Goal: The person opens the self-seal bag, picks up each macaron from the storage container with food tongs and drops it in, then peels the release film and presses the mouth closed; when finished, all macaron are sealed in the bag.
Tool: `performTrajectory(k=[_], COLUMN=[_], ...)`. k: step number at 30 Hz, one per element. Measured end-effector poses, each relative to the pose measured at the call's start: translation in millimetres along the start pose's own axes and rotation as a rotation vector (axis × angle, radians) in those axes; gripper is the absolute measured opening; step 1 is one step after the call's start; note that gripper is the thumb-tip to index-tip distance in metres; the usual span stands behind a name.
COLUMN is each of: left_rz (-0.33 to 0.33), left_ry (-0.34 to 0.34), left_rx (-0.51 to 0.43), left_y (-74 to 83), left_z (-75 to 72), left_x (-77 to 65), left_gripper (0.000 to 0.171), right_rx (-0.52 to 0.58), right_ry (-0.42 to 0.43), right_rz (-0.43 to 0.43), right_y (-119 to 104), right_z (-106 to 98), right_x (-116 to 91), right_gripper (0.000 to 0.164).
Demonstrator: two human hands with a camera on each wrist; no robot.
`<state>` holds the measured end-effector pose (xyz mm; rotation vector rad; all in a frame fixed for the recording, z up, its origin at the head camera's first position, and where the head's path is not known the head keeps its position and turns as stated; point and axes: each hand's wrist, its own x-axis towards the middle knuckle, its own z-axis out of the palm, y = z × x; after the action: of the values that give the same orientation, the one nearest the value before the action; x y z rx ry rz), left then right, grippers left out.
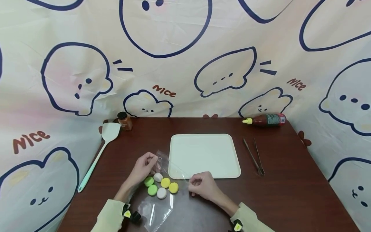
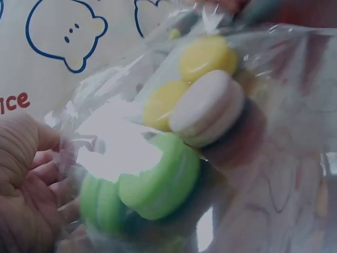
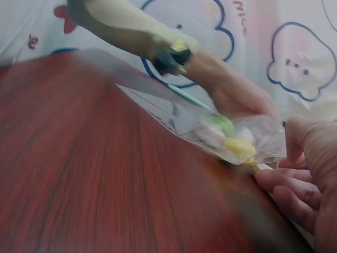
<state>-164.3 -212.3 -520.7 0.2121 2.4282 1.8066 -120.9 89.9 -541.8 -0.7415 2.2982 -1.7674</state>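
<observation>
Both hands hold the rim of a clear plastic bag (image 1: 160, 209) above the table's near side. At its upper left corner, the left hand (image 1: 145, 166) pinches the film. My right hand (image 1: 204, 185) pinches the right end of the rim between thumb and forefinger. Inside the bag lie several macarons: a green macaron (image 1: 152, 190), a white macaron (image 1: 161, 193), a yellow macaron (image 1: 173, 188) and others in these colours. The left wrist view shows the green macarons (image 2: 160, 176) close to the left hand (image 2: 26, 179), through glare on the film.
Just beyond the bag lies a white tray (image 1: 204, 154). Metal tongs (image 1: 255, 158) rest to its right, a sauce bottle (image 1: 266, 120) lies at the back right. A spatula (image 1: 98, 154) and a small dark-capped jar (image 1: 125, 121) are on the left.
</observation>
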Motion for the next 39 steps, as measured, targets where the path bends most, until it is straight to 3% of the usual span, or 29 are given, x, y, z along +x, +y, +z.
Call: performTrajectory(k=[4,10,14,19,24,28,35,39], left_rz=[0.002,0.025,0.013,0.006,-0.005,0.021,0.144,0.195], left_ry=[0.09,0.165,0.181,0.195,0.222,0.234,0.218,0.213], left_rx=[-0.103,-0.161,-0.187,-0.19,-0.202,-0.205,-0.252,-0.264], left_y=[-4.7,-9.9,-12.1,-13.4,-10.8,-3.2,21.5,38.6], left_z=[11.4,16.2,17.2,20.0,24.6,32.9,57.0,67.5], left_x=[-10.8,-15.6,-16.0,-17.3,-23.8,-34.1,-45.9,-46.5], left_gripper=[0.027,0.027,0.028,0.029,0.03,0.029,0.026,0.022], right_rx=[0.056,0.216,0.268,0.309,0.312,0.255,-0.064,-0.114], right_ry=[0.018,0.069,0.091,0.095,0.083,0.063,0.076,0.047], right_rz=[0.102,0.273,0.295,0.284,0.279,0.243,0.09,0.03], right_y=[5.8,5.6,4.9,4.9,1.8,-1.2,-18.7,-33.1], right_z=[-10.7,-9.5,-2.2,5.8,-1.5,-21.9,-66.5,-89.8], right_x=[-7.1,-10.0,-3.9,1.2,-2.3,-5.4,-9.4,-11.3], right_gripper=[0.01,0.039,0.042,0.029,0.025,0.024,0.018,0.015])
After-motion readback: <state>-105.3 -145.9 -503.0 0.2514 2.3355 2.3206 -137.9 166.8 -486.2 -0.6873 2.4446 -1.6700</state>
